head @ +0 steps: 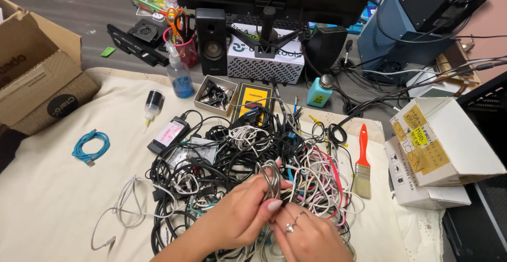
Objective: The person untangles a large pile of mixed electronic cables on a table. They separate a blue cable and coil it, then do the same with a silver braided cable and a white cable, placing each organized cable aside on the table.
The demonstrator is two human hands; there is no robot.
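Cream cloth (pixel 47 198) covers our worktable, with a big tangled heap of black, white and pink cables (pixel 237 156) at its centre. Our left hand (pixel 237 217) and right hand (pixel 309 238) meet at the heap's near edge, both pinching a loop of silvery braided cable (pixel 272 177); a coiled blue cable (pixel 91 147) lies well apart, left.

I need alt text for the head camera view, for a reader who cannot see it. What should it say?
Two bare hands, left hand and right hand, hold a looped grey cable above a big tangled pile of cables on a cream cloth. A coiled blue cable lies apart to the left, and an orange-handled paintbrush lies to the right.
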